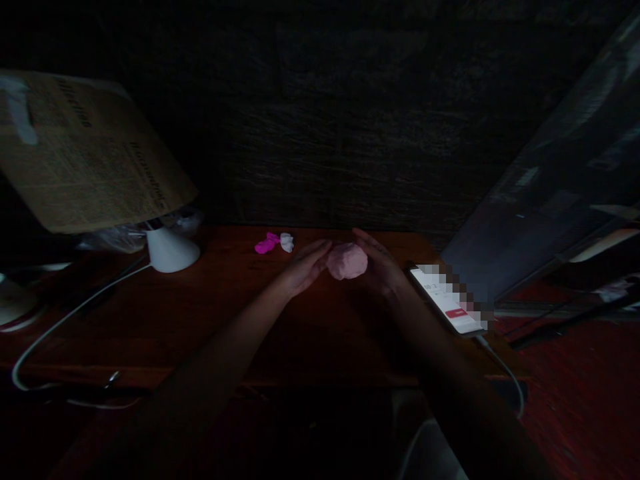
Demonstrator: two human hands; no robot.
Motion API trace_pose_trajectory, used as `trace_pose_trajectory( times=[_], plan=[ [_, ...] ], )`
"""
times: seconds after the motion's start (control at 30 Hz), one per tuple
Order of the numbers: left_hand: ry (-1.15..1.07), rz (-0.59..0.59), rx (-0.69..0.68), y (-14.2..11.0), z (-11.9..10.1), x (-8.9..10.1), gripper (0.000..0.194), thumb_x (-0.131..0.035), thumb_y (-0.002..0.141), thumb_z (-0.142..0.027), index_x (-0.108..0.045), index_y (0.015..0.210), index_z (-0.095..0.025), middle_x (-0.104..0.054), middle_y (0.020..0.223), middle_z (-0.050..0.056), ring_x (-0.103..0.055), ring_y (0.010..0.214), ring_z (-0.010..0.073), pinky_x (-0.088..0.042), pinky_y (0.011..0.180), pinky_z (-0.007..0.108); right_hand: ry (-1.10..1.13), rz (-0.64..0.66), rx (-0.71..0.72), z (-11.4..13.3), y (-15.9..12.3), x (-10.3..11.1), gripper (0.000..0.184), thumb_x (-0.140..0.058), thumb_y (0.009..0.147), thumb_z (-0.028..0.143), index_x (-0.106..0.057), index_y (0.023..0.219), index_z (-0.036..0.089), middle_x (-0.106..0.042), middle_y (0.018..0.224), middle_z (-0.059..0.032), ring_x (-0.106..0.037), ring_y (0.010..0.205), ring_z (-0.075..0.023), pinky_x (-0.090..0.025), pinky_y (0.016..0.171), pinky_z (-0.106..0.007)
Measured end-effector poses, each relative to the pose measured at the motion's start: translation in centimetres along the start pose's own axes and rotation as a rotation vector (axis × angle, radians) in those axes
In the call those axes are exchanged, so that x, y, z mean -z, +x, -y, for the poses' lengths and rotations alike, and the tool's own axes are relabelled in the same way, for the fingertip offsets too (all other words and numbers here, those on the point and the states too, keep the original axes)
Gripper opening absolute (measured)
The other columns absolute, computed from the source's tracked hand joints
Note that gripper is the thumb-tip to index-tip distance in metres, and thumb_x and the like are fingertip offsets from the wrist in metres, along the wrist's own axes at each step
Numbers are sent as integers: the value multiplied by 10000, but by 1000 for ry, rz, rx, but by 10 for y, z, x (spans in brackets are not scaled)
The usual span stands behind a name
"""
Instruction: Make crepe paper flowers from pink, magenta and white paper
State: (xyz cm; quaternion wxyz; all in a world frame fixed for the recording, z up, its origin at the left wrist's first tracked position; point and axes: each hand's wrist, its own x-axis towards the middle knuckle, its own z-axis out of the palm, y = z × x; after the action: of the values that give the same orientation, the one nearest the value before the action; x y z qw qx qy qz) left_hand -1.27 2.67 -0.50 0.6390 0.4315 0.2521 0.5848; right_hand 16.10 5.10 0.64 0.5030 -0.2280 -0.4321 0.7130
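A pale pink, roundish lump of clay-like material (pixel 347 261) sits directly between the two hands, slightly wider from side to side than it is tall. The left hand (pixel 311 267) presses its fingers to the lump's left side; the right hand (pixel 381 265) cups the right side, so neither is clearly nearer. The hands are narrowed around it, holding it together over the brown wooden surface (pixel 215 320); any gap beneath it cannot be judged.

Just beyond the left hand lie a bright magenta crumpled piece (pixel 267 244) and a small whitish crumpled piece (pixel 287 242), touching or nearly so.

Right of the right forearm, a lit smartphone (pixel 445 299) shows a red button, its text too small or pixelated to read. Far left, a brown lampshade printed like newspaper (pixel 100 157) bears dark, ornate lettering, tilted and not surely legible. No brand can be made out.
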Motion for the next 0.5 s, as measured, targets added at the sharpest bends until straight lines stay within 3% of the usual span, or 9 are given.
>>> trace_pose_trajectory(
  times=[0.3,0.5],
  plan=[
    [-96,179,126,-8,-4,1,384,-848,685,-263,-751,1047,-184,-732,1114,91,-673,1007,195,-507,901,300,32,59,-78,-2,-1,7,361,-784,726,417,-690,1064,332,-704,869,42,-633,781,-146,-515,739,-284],
    [-55,110,61,-6,-3,1,330,-861,665,-206,-756,975,-163,-742,1014,78,-675,967,187,-473,940,320,64,24,-78,0,-2,5,373,-815,679,388,-708,1030,319,-715,866,36,-630,761,-150,-518,709,-275]
  ],
)
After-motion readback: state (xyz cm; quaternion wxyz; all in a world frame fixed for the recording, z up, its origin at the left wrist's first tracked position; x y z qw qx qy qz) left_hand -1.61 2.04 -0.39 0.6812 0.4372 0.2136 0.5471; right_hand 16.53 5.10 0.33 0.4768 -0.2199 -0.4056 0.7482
